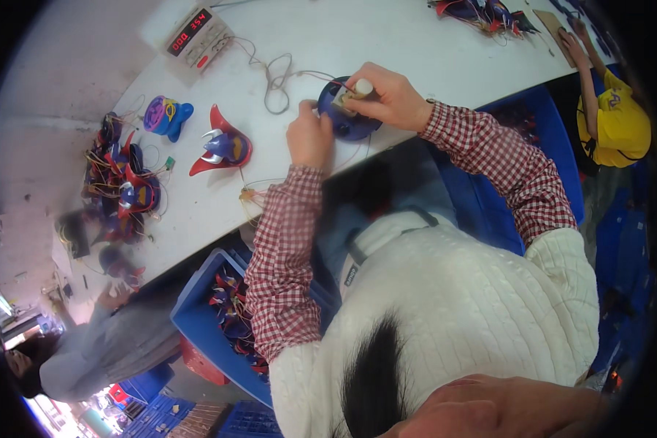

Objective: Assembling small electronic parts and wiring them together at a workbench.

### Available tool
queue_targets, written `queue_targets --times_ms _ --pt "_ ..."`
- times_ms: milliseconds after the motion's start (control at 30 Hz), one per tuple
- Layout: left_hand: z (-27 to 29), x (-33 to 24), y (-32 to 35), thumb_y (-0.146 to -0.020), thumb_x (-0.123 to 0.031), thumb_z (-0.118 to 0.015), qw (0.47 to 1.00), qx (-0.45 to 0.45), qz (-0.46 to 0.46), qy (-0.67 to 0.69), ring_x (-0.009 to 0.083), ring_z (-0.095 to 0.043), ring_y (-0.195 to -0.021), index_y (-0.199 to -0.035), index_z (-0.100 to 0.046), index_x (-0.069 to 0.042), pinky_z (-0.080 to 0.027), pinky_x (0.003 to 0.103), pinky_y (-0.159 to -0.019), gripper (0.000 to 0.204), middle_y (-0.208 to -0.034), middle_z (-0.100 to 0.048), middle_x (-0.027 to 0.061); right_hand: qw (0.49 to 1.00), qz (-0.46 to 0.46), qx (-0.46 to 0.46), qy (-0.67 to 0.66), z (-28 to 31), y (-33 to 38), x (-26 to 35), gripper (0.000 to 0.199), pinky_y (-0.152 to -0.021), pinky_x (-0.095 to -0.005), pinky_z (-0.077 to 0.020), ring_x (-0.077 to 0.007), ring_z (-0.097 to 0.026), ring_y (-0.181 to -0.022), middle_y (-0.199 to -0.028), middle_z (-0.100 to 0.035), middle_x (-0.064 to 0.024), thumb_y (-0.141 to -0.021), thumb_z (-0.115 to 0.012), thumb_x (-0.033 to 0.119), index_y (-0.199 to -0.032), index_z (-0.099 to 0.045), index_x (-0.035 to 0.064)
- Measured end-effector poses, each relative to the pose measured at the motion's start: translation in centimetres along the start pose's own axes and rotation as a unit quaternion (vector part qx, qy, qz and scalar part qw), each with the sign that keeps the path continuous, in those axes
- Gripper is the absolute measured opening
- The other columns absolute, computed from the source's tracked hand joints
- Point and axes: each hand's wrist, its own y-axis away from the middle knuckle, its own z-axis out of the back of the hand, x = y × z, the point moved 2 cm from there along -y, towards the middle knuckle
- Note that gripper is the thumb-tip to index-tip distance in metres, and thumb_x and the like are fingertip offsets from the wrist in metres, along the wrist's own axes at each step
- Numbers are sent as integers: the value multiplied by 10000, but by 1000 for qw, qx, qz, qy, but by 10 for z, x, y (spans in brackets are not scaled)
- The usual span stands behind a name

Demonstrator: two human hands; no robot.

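A round dark-blue plastic part [360, 130] lies at the table's front edge. My left hand [311, 139] is closed at its left rim, fingers curled against it. Above the part, my right hand [390, 98] pinches a small pale block with a white round knob [363, 87]; it is at or just over the part's surface, and its underside is hidden. A thin cable [277, 84] runs to this block from a bench power supply [196, 40]. Left of my left hand sits a blue and red horned toy piece [228, 147] with silver horns, its wires trailing toward the edge.
A purple and blue piece [166, 117] stands farther left, beside a heap of wired toy parts [117, 175]. More parts lie at the far right [482, 14]. Blue bins [197, 306] flank me below the table. A person in yellow [620, 120] and one in grey [117, 343] work nearby.
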Motion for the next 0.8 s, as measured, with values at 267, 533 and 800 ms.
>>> queue_targets --times_ms 267,533,800 --pt "-2 4 3 -780 -113 -525 998 -21 12 64 372 -596 -633 -1014 -542 -12 -478 429 -632 256 -647 -611 163 997 17 -8 79 -19 16 0 221 -587 -255 -446 -175 -521 -691 -884 -531 -66 -769 -690 53 -945 -556 59" --pt "-2 -1 2 -769 -82 -524 995 -50 6 90 381 -591 -615 -991 -535 -10 -479 431 -611 234 -652 -605 173 984 -72 36 160 -20 14 11 221 -613 -288 -455 -218 -522 -651 -876 -531 -85 -769 -686 127 -906 -523 68" --pt "15 -5 17 -799 -80 -554 995 -90 -24 20 340 -586 -602 -995 -542 -14 -478 409 -602 207 -688 -603 161 985 -46 70 152 -21 5 -3 268 -643 -310 -457 -243 -528 -656 -863 -537 -95 -782 -677 166 -957 -506 56"
